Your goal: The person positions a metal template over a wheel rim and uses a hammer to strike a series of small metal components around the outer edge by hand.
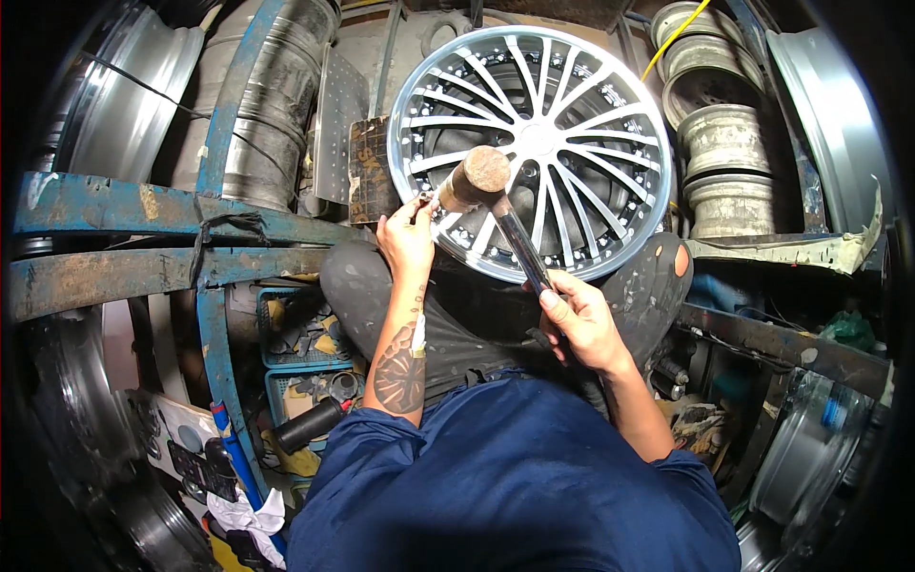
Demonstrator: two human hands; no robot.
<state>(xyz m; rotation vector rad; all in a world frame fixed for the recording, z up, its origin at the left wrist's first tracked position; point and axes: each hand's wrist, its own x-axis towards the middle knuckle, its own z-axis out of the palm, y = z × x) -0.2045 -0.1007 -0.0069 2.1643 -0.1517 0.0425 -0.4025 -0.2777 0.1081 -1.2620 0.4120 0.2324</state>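
A multi-spoke silver and black alloy wheel (pixel 537 142) lies face up in front of me, by my knees. My right hand (pixel 583 320) is wrapped around the black handle of a mallet (pixel 486 172), whose worn, round head hangs over the wheel's lower left spokes. At the wheel's left edge, my left hand (pixel 408 238) has thumb and fingers pinched together near the rim and beside the mallet head. What those fingers hold is too small and partly hidden to name. Small bolt heads dot the black ring inside the rim.
Blue metal racks (pixel 114 210) stand at the left with large rims behind them. Stacked dusty steel rims (pixel 729 138) fill the back right. A wooden block (pixel 372 167) touches the wheel's left side. Blue baskets (pixel 270 334) of scraps and a black cylinder (pixel 310 425) sit below my left arm.
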